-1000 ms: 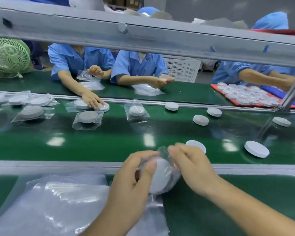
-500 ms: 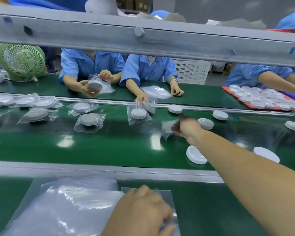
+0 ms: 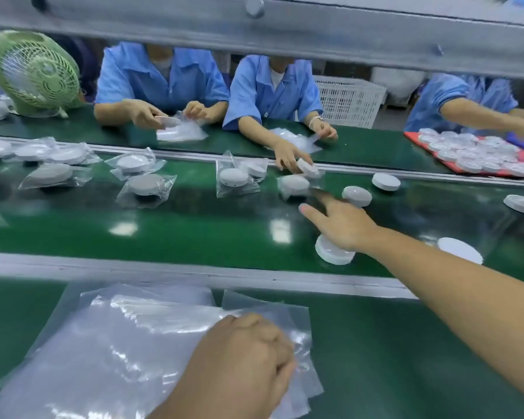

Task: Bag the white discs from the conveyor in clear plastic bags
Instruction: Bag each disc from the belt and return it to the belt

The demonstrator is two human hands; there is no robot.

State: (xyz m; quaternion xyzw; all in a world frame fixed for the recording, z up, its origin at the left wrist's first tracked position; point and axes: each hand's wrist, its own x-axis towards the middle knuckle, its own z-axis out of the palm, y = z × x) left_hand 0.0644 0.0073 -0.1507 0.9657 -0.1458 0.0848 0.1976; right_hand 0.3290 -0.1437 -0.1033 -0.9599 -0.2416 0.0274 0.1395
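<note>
My right hand (image 3: 342,225) reaches out over the green conveyor belt (image 3: 164,231), fingers stretched toward the left, holding nothing. A loose white disc (image 3: 330,255) lies partly under its wrist side. Just beyond its fingertips sits a bagged disc (image 3: 294,184) on the belt. More loose discs (image 3: 356,195) (image 3: 385,181) (image 3: 522,204) (image 3: 460,254) lie to the right. Near me, my left hand (image 3: 239,364) rests with curled fingers on the pile of clear plastic bags (image 3: 103,343) and pinches the top bag at its right side.
Several bagged discs (image 3: 146,184) lie on the belt's left part. Across the belt, workers in blue handle bags; one worker's hand (image 3: 288,158) lifts a disc close to my fingertips. A red tray (image 3: 415,137) of discs, a green fan (image 3: 32,72) and an overhead metal beam (image 3: 285,31) border the space.
Both hands held a disc in a bag near me. My right hand carried it out, let it go mid-belt and drew back a little. My left hand dropped onto the bag pile.
</note>
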